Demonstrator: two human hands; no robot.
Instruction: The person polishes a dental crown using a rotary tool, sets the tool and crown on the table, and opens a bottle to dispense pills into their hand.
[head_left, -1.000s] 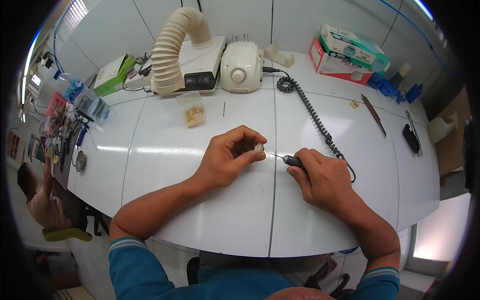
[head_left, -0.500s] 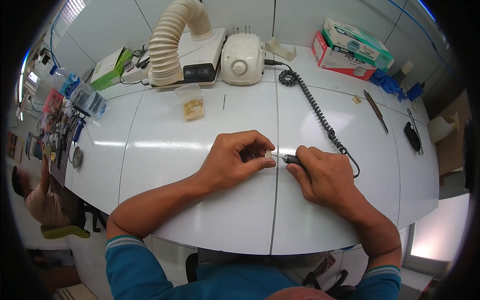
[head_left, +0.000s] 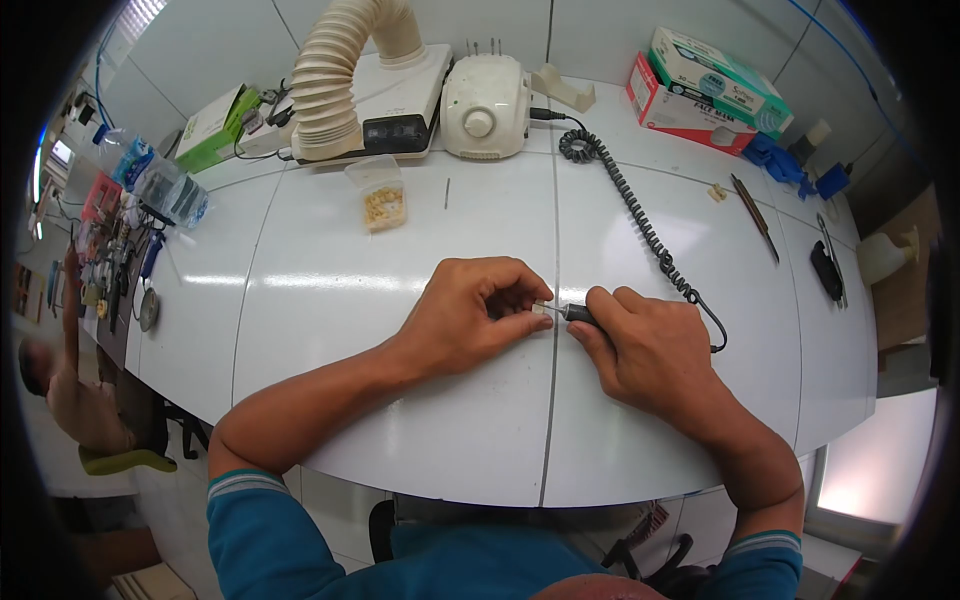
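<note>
My left hand (head_left: 462, 310) pinches a small pale tooth-like piece (head_left: 540, 307) between thumb and fingertips; the fingers partly cover it. My right hand (head_left: 650, 345) is wrapped round a dark rotary handpiece (head_left: 579, 314), whose thin metal bit points left and meets the piece or sits right at it; I cannot tell which. From the handpiece a black coiled cord (head_left: 637, 210) runs up to a white control unit (head_left: 485, 110) with a round knob. Both hands are just above the white table (head_left: 400, 440).
Behind my hands stand an open plastic box (head_left: 384, 205) of yellowish bits and a thin metal rod (head_left: 447, 193). A ribbed hose (head_left: 325, 85) arches at the back. Mask boxes (head_left: 705, 100), a brown pen-like tool (head_left: 755, 220) and a bottle (head_left: 170, 190) line the sides. Another person (head_left: 85, 400) sits far left.
Both hands keep their grips, with the piece and bit tilted slightly differently. The view has shifted a little. At far left, the other person's raised arm has moved up and left.
</note>
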